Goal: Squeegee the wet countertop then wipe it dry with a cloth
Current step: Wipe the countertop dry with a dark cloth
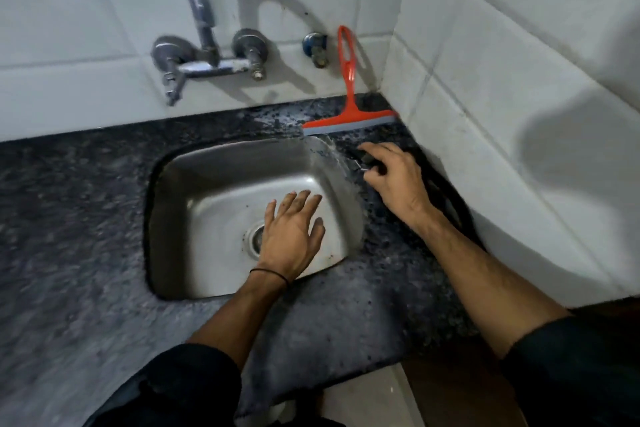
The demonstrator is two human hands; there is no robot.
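Observation:
An orange squeegee (347,114) stands in the back right corner of the dark speckled countertop (76,204), blade down and handle leaning on the tiled wall. No hand touches it. My right hand (394,180) rests on the counter strip right of the sink, just in front of the squeegee. Its fingers curl onto a dark cloth (446,194) that lies along the right wall. My left hand (292,232) hovers over the steel sink (207,191) near the drain, fingers spread and holding nothing. A film of water shows at the sink's back right rim.
A chrome wall tap (204,55) reaches over the sink, and a small valve (315,48) sits beside the squeegee handle. White tiled walls close the back and right side. A grey cloth (263,392) seems to hang over the counter's front edge.

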